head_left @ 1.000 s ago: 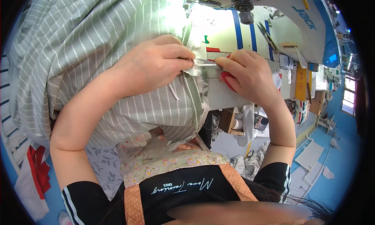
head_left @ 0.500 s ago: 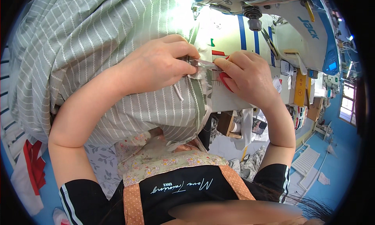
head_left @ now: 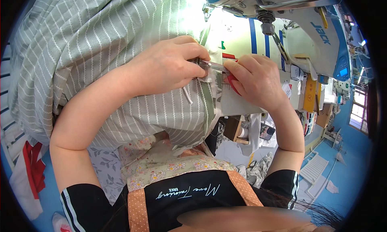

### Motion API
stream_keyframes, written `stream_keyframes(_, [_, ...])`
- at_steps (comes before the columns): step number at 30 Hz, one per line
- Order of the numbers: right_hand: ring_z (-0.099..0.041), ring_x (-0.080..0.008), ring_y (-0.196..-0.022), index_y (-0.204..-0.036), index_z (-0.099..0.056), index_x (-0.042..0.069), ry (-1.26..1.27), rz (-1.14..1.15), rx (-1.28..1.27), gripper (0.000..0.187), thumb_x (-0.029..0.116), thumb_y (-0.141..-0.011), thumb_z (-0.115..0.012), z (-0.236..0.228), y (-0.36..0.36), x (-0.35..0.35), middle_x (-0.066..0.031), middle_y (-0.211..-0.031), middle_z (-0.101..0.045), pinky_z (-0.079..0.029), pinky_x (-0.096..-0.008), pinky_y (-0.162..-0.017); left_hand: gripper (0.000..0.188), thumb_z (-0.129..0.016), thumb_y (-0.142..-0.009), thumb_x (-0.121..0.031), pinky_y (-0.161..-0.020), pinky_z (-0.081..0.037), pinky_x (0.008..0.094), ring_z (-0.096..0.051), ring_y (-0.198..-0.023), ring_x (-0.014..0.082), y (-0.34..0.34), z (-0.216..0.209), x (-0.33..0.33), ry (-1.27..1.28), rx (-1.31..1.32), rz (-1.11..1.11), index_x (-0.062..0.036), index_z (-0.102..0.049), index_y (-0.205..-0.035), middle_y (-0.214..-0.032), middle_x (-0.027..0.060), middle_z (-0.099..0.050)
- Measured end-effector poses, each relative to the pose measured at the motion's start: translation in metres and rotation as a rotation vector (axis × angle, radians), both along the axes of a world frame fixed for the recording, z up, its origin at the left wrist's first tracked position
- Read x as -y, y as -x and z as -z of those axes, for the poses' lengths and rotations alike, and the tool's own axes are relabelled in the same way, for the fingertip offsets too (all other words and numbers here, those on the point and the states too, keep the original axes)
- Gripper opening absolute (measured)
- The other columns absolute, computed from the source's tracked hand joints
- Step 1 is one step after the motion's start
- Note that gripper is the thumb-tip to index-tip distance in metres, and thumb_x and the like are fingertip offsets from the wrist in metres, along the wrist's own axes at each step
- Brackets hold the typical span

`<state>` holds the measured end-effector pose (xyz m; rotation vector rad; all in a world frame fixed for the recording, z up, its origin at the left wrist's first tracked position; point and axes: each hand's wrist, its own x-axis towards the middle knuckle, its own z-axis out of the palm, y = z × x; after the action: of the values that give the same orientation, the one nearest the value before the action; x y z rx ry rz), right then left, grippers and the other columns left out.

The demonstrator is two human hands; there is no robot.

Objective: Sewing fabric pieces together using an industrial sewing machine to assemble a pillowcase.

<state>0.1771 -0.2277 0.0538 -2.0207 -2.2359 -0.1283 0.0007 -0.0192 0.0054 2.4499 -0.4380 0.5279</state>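
My left hand (head_left: 169, 65) pinches the edge of a grey-green cloth with white stripes (head_left: 161, 111) between thumb and fingertips. From there the cloth spreads over my lap and up to the far left. In my right hand (head_left: 260, 81) is a pair of scissors with red handles (head_left: 233, 85). Their blades point left, to the cloth edge at my left fingertips; whether they are parted is too small to tell. A narrow white strip (head_left: 188, 95) hangs below my left hand. Along the cloth's right side runs a plain green band (head_left: 207, 99).
A white and blue sewing machine (head_left: 322, 36) overhangs the table (head_left: 238, 105) at the far right. On the table lie a second pair of scissors or snips (head_left: 281, 46) and a yellow box (head_left: 310, 93). Below the table are a phone (head_left: 267, 131) and crumpled cloth (head_left: 260, 169).
The view has shifted slightly, with the machine a little further right. Both hands keep their grips, and the scissors stay at the cloth edge.
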Motion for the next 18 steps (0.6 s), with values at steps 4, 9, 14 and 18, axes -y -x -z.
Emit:
stream_keyframes(4, [-0.065, -0.0242, -0.072, -0.106, -0.071, 0.012, -0.022, -0.026, 0.004, 0.033, 0.019, -0.075, -0.081, 0.001, -0.002, 0.000, -0.0041, -0.083, -0.063, -0.052, -0.0384, -0.063, 0.020, -0.075, -0.074, -0.002, -0.087, -0.057, 0.0364, -0.064, -0.108, 0.0247, 0.000, 0.000, 0.000, -0.001, -0.003, 0.005, -0.0092, -0.077, -0.093, -0.116, 0.0038, -0.067])
stream_keyframes(9, [-0.064, -0.0247, -0.070, -0.106, -0.072, 0.012, -0.051, -0.049, -0.045, 0.034, 0.019, -0.075, -0.081, 0.006, -0.007, 0.002, -0.0045, -0.081, -0.063, -0.051, -0.0380, -0.061, 0.022, -0.075, -0.073, -0.001, -0.087, -0.057, 0.0364, -0.064, -0.109, 0.0248, -0.001, 0.000, 0.001, 0.001, -0.002, 0.007, -0.0092, -0.077, -0.094, -0.116, 0.0039, -0.067])
stream_keyframes(14, [-0.065, -0.0250, -0.071, -0.108, -0.072, 0.011, -0.080, -0.051, -0.061, 0.035, 0.018, -0.076, -0.081, 0.008, -0.013, 0.005, -0.0055, -0.084, -0.066, -0.052, -0.0374, -0.063, 0.026, -0.075, -0.072, 0.000, -0.087, -0.057, 0.0367, -0.064, -0.108, 0.0248, 0.000, 0.000, 0.001, 0.007, 0.000, 0.004, -0.0093, -0.077, -0.096, -0.116, 0.0040, -0.067])
stream_keyframes(18, [-0.068, -0.0269, -0.079, -0.116, -0.072, 0.009, -0.128, 0.215, -0.104, 0.033, 0.015, -0.085, -0.078, 0.014, -0.025, 0.022, -0.0090, -0.093, -0.069, -0.055, -0.0379, -0.071, 0.028, -0.075, -0.072, 0.000, -0.086, -0.058, 0.0363, -0.064, -0.107, 0.0248, -0.001, 0.002, -0.001, 0.006, 0.005, 0.014, -0.0097, -0.076, -0.098, -0.116, 0.0038, -0.067])
